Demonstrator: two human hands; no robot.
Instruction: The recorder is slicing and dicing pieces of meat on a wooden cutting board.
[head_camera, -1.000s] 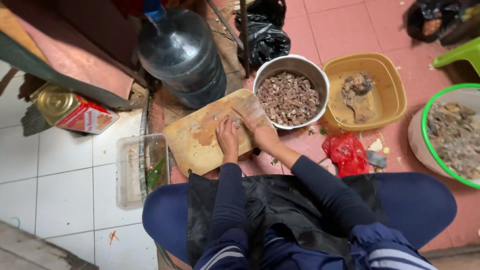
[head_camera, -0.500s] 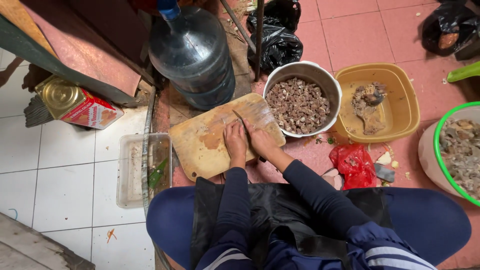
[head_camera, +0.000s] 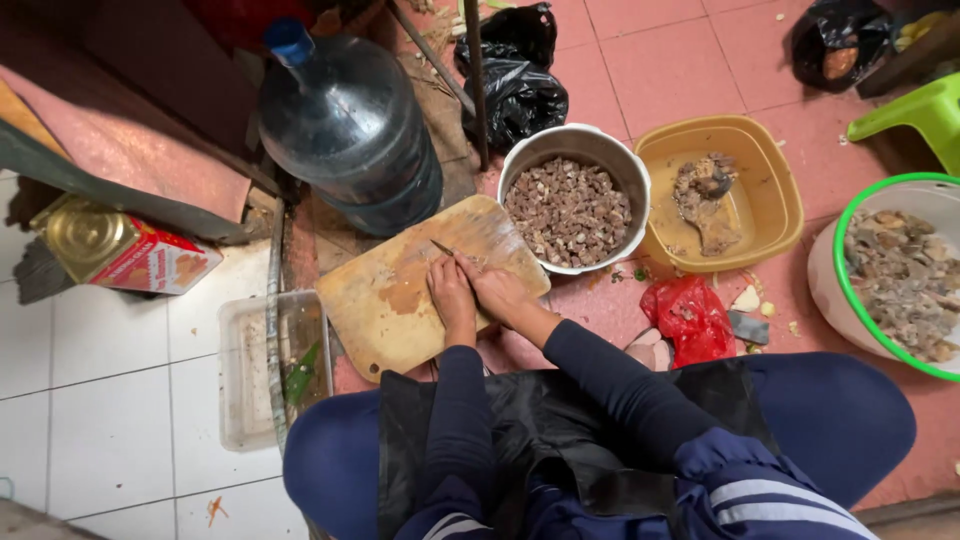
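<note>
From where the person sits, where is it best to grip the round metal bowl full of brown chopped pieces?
Probably by its bare rim, both hands on opposite sides. The round metal bowl stands upright and full, without handles. The wooden cutting board crowds its near-left edge and the yellow plastic basin its right, so come down from above.

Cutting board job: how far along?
Done: metal bowl is nearly full of diced pieces. In hand: both hands, left hand and right hand, work a knife on the wooden cutting board. Left: uncut chunks sit in the green-rimmed basin.
</note>
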